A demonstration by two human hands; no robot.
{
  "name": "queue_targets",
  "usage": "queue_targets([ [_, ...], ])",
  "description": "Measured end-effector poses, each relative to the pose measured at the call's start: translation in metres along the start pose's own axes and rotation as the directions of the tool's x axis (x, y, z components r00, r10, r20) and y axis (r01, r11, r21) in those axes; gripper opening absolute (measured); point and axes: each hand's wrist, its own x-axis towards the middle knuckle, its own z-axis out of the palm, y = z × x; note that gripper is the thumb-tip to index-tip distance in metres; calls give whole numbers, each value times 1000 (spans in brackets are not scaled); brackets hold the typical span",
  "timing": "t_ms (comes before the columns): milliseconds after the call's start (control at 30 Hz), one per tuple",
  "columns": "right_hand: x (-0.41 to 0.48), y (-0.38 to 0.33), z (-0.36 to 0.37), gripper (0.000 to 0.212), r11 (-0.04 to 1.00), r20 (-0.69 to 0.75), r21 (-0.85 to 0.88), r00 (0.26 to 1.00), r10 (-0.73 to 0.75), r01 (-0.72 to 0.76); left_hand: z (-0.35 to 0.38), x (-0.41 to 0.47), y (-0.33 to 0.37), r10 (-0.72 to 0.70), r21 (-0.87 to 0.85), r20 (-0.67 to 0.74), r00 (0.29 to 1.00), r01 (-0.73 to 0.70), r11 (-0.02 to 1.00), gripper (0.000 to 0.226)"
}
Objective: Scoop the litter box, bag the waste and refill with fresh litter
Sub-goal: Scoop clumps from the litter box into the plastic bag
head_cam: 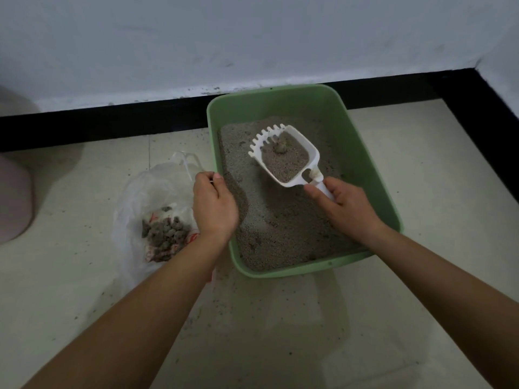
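Green plastic formed the litter box (266,108), which sat on the floor just ahead of both hands, its far end near the wall. Grey litter (280,220) lay unevenly inside, heaped higher toward the far side. The right hand (348,206) curled round the handle of a white scoop (314,161), thumb on top, holding it above the litter; the scoop carried loose litter and one clump (280,147) just beyond that hand's fingertips. The left hand (214,209) hovered over the box's left rim, fingers bent, pinching the thin edge of a clear plastic bag (151,192). The bag slumped on the floor to the outer side of that hand, with a pile of grey waste clumps (165,234) inside it. Pale floor tiles (280,332), sprinkled with stray grains, spread beneath both forearms. Beyond the hands ran a black skirting strip (112,122) under a scuffed white wall (224,37). Far out past the left hand stood a pinkish rounded object (14,192), only partly visible.
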Motion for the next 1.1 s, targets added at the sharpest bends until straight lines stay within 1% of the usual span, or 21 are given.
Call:
queue_targets([
  [100, -1, 0, -4, 48, 1000, -21, 13, 1000, 16, -15, 0, 0, 1, -3, 6, -5, 1000, 3, 1000, 26],
  [267, -4, -3, -9, 48, 999, -47, -33, 999, 13, -15, -1, -2, 4, -11, 5, -5, 1000, 11, 1000, 18],
  [333, -6, -4, -10, 49, 997, -42, -70, 999, 13, -16, -2, -3, 5, -14, 7, -10, 1000, 14, 1000, 19],
  [433, -7, -5, -11, 50, 999, -67, -41, 997, 24, -27, -2, -3, 5, -15, 14, -5, 1000, 15, 1000, 21],
  [533, -10, -7, -11, 51, 995, -51, -99, 998, 21, -26, -2, -4, 6, -15, 5, -4, 1000, 15, 1000, 21],
  [600, -11, -8, -12, 51, 996, -82, -69, 995, 48, -53, -3, -5, 7, -19, -3, -6, 1000, 19, 1000, 23],
  [700, -12, -9, -11, 53, 991, -60, -128, 998, 37, -45, -3, -5, 8, -20, 2, -6, 1000, 20, 1000, 22],
  [800, -12, -10, -13, 51, 994, -86, -81, 994, 66, -73, -2, -4, 7, -21, 6, -1, 1000, 21, 1000, 20],
  [900, -13, -13, -12, 53, 986, -55, -156, 997, 49, -57, -2, -4, 6, -14, 6, 4, 1000, 14, 1000, 20],
  [967, -13, -15, -11, 52, 989, -73, -127, 995, 68, -77, -3, -4, 7, -3, 12, 5, 1000, 3, 1000, 20],
  [1100, -15, -22, -9, 50, 988, -42, -136, 997, 66, -71, -9, -2, 13, 9, 57, 65, 998, -13, 998, 18],
])
